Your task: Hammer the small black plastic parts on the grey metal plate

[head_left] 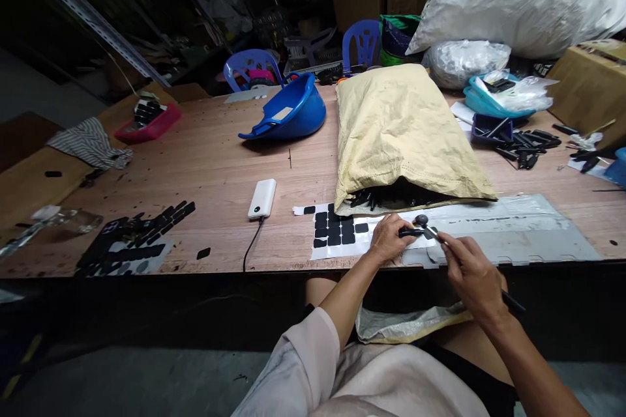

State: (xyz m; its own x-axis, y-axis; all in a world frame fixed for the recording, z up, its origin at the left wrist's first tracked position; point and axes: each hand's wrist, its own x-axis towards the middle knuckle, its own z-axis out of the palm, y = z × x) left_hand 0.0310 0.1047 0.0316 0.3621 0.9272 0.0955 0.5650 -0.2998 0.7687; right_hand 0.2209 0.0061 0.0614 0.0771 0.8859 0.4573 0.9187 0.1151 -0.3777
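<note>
Left hand (388, 239) pinches a small black part (413, 232) at the table edge (274, 266) beside the sticker sheet (337, 231), right hand (472, 277) pinching a thin tool (435, 234) against it, so looks mid-sticking, and next needs careful lining up.

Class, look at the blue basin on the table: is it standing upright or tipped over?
Tipped. The blue basin lies on its side, its opening facing sideways.

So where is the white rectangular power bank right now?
In the head view, the white rectangular power bank lies on the wooden table, left of the sheet of black square pads and in front of the blue plastic basin.
</note>
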